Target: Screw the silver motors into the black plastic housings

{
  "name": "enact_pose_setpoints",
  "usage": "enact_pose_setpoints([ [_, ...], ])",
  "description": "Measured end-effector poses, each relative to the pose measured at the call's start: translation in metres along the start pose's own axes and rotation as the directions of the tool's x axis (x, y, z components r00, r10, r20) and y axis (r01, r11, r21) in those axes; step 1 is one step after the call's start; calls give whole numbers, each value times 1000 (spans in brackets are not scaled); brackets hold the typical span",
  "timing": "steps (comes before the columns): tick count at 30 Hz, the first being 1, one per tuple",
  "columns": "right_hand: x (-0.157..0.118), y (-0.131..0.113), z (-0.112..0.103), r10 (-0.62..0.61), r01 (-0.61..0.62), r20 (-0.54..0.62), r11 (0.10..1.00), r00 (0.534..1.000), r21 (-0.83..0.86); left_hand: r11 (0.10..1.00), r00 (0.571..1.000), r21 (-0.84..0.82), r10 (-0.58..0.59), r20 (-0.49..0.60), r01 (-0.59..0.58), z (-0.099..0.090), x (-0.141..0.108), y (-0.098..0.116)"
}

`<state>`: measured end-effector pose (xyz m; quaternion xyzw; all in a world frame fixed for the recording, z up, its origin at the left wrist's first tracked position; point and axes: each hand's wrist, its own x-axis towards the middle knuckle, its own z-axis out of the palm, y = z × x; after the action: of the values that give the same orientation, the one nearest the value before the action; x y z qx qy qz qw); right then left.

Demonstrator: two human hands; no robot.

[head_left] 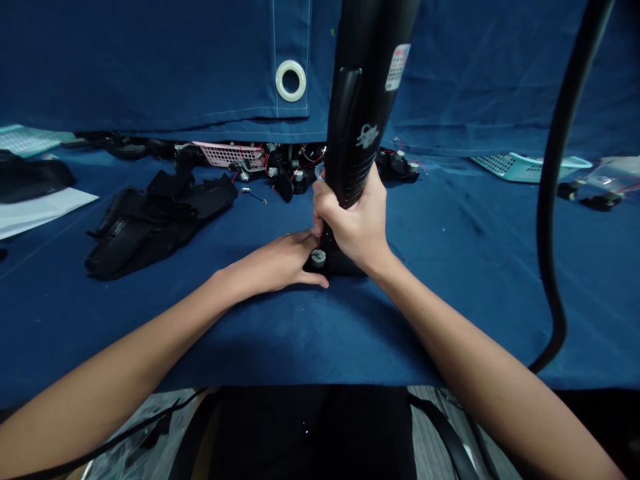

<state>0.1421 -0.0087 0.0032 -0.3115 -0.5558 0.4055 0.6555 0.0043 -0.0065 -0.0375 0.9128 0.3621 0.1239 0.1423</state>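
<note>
Black plastic fills the right hand (350, 220): its fingers and thumb wrap closed around the lower body of a black hair dryer (363, 113), which stands almost upright and leans slightly away from the person. The dryer's lower end meets a dark base (340, 263) on the blue cloth (450, 320). The left hand (273, 263) lies low on the cloth, its fingers (300, 243) and thumb (315, 280) reaching to either side of a round grey fitting (318, 257) on that base. They touch the base, though whether they grip it or only rest there cannot be told. Just above the right hand's knuckles sits a small clear piece (319, 172). A thick black cable (555, 200) curves down to the right. Farther off, black moulded parts (155, 223) lie left, beyond them wired components (293, 170) and a pink basket (230, 155). A teal basket (520, 167) sits right, white paper (35, 212) far left, and a blue curtain (150, 60) with a white grommet (291, 81) hangs behind.
</note>
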Motion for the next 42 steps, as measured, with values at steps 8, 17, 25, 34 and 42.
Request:
enact_pose_setpoints([
  [8, -1, -6, 3, 14, -14, -18, 1000, 1000, -13, 1000, 1000, 7, 8, 3, -8, -1, -1, 1],
  [17, 5, 3, -8, -164, 182, 168, 978, 972, -99, 999, 999, 19, 29, -12, -29, -2, 0, 3],
  [25, 9, 8, -8, -301, 329, 231, 939, 925, -98, 1000, 1000, 27, 8, 13, -9, -4, -1, 4],
  [34, 5, 6, -3, -232, 253, 178, 962, 956, -107, 998, 1000, 69, 11, 9, -11, -2, -1, 2],
  [42, 3, 0, -1, -180, 194, 195, 980, 964, -54, 998, 1000, 51, 19, 19, -20, -3, -1, 3],
])
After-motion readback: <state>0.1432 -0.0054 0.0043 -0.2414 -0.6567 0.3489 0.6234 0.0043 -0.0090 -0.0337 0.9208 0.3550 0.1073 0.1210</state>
